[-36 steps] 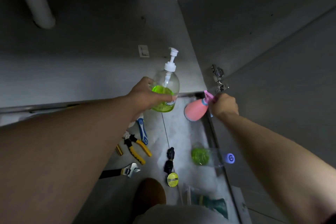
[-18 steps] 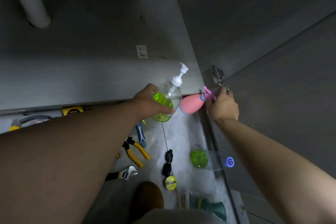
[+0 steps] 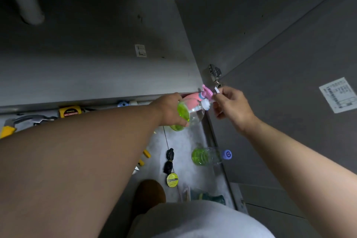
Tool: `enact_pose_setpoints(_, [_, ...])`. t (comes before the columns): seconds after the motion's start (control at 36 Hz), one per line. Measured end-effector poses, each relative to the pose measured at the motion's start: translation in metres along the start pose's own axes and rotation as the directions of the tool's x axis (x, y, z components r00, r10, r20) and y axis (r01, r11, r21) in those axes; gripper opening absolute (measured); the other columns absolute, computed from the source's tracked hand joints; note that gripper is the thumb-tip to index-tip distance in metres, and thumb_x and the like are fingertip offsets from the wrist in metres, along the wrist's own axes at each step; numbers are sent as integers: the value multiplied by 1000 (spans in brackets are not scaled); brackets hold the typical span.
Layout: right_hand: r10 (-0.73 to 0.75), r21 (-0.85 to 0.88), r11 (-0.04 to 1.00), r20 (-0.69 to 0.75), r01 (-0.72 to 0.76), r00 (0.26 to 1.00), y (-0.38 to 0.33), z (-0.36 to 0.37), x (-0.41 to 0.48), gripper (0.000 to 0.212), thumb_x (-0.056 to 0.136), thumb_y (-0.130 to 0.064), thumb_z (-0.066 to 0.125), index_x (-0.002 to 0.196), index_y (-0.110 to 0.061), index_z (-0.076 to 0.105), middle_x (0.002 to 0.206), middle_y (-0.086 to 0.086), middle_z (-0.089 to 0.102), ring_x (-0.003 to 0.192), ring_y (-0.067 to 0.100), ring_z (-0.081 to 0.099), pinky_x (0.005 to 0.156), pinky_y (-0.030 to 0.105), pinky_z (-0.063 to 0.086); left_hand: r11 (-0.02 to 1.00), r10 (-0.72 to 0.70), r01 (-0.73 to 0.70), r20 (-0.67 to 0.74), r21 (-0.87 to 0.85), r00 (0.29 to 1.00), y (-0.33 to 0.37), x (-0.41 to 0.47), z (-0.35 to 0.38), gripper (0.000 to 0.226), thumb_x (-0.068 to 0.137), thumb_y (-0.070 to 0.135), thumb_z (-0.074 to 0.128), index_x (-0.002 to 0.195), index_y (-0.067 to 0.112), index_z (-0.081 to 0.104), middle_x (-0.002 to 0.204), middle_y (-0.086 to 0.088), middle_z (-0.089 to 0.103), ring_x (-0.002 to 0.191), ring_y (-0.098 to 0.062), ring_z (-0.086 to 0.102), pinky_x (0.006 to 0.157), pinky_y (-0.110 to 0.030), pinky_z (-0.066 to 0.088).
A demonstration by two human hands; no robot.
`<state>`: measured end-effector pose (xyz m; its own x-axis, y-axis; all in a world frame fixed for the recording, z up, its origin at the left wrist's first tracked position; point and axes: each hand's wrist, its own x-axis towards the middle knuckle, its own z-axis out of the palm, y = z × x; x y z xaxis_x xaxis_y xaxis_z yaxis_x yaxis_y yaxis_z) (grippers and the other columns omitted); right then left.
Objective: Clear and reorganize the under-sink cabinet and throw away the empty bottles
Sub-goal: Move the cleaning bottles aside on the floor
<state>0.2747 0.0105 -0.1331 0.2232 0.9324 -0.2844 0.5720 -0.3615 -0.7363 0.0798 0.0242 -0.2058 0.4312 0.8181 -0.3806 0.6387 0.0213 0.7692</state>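
Note:
My left hand (image 3: 170, 110) grips a clear pump bottle (image 3: 190, 115) holding green soap, tipped to the right with its white collar toward my right hand. Behind it, at the cabinet's front right corner, is a pink spray bottle (image 3: 191, 96), mostly hidden by the soap bottle. My right hand (image 3: 230, 106) pinches at the pink sprayer head (image 3: 207, 90) with thumb and forefinger, and a small white tip shows between those fingers. A clear bottle (image 3: 210, 155) with a blue cap and a little green liquid lies on the floor below.
The bare cabinet floor (image 3: 96, 54) has a drain pipe (image 3: 25, 0) at the far left. A hinge (image 3: 213, 72) and open door (image 3: 289, 102) stand on the right. A tape measure (image 3: 69, 111), hammer (image 3: 29, 120), yellow tape roll (image 3: 172, 179) and other tools lie on the floor.
My left hand has tipped the soap bottle further right and brought it in front of the pink spray bottle. Both hands have come together at the cabinet's front right corner.

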Motion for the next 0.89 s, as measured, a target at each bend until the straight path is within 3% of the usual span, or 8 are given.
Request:
enact_pose_setpoints(0.11, [19,-162,987,9,-17,1000,22,5,2,15,90,-8,59,77,-14,62,64,11,64,46,19,59,44,25,48,1000,-1,1,16,-14,1000,-5,0,-6,66,82,32,81,139,18,51,141,-7,53,123,-23,55,94,-24,44])
enact_pose_setpoints(0.28, [151,-303,938,-76,-167,986,71,24,31,8,88,-18,69,81,-21,67,69,6,71,56,20,72,59,38,63,990,-114,116,31,-74,993,-23,5,-11,42,92,30,70,129,13,60,131,-8,59,119,-26,57,101,-33,47])
enact_pose_setpoints(0.39, [330,-209,907,-193,-367,924,97,27,54,14,78,-13,76,86,-20,69,92,18,74,87,34,74,83,48,60,969,-167,181,93,-167,982,-28,10,-11,27,93,33,68,100,7,66,97,-10,58,89,-24,56,79,-32,48])
enact_pose_setpoints(0.53, [417,-107,882,-272,-458,867,107,35,69,28,70,-16,83,96,-13,74,98,16,74,94,32,72,88,44,59,962,-212,234,156,-140,965,-35,13,-6,27,94,40,65,94,13,59,97,-8,56,87,-22,54,75,-28,42])
enact_pose_setpoints(0.64, [405,-156,873,-299,-463,864,105,38,69,34,75,-22,79,107,-12,73,106,13,73,101,28,70,93,30,54,959,-233,257,180,-118,956,-36,16,-3,27,94,41,65,96,16,57,99,-7,52,89,-21,51,76,-29,44])
enact_pose_setpoints(0.69, [391,-205,861,-320,-466,863,104,36,67,33,78,-23,78,107,-10,72,109,14,72,105,29,68,82,21,46,955,-243,270,194,-127,950,-36,19,-1,29,94,42,65,97,13,59,100,-8,52,88,-22,52,75,-31,45])
enact_pose_setpoints(0.83, [226,-412,851,-273,-325,935,100,25,40,25,88,-27,60,109,-14,59,111,18,68,104,37,64,78,28,43,943,-260,294,209,-153,943,-31,22,1,41,94,42,66,115,6,66,112,-14,64,99,-27,61,73,-32,48])
enact_pose_setpoints(0.89, [141,-625,749,-176,-221,974,98,18,21,21,89,-31,53,106,-19,57,108,17,67,99,39,64,76,34,46,943,-255,291,212,-160,943,-26,22,3,40,94,41,67,114,6,66,116,-17,65,101,-30,63,77,-35,51])
